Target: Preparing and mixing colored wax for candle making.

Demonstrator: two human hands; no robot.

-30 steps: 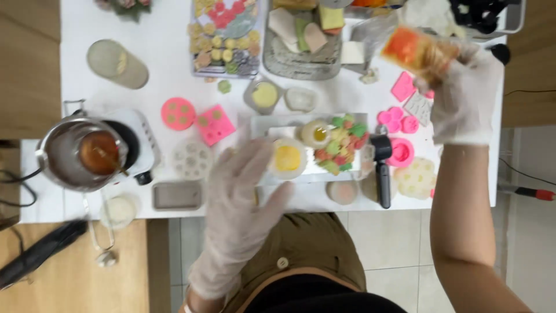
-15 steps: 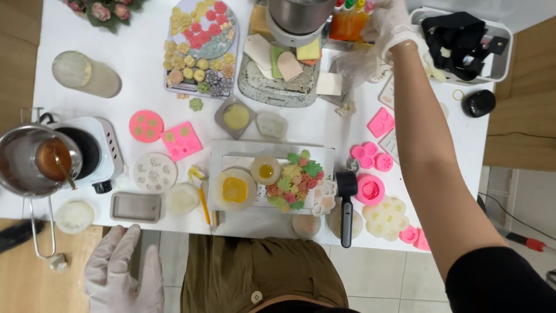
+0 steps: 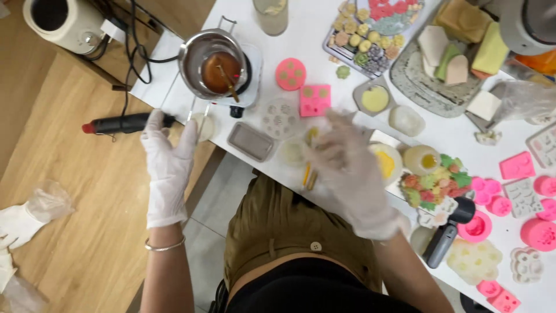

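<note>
My left hand (image 3: 167, 162), in a pale glove, hovers flat with fingers spread near the white table's front edge (image 3: 174, 110), beside a small white cup (image 3: 204, 124) and above the handle of a black tool with a red tip (image 3: 124, 123). It holds nothing. My right hand (image 3: 353, 171), also gloved and blurred, is over the table's front middle with fingers apart, above a yellow stick (image 3: 308, 173) and next to a dish of yellow wax (image 3: 387, 162). Whether it touches the stick I cannot tell.
A metal pot of amber liquid (image 3: 215, 66) sits on a small white hotplate. Pink silicone moulds (image 3: 315, 98), a grey rectangular mould (image 3: 251, 141), trays of small coloured shapes (image 3: 370, 29), wax blocks (image 3: 463, 46) and a black heat gun (image 3: 449, 229) crowd the table. Crumpled gloves (image 3: 23, 223) lie on the wooden floor.
My right hand came down from the far right of the table to the front middle. My left hand rose to the table edge. The view swung left and tilted.
</note>
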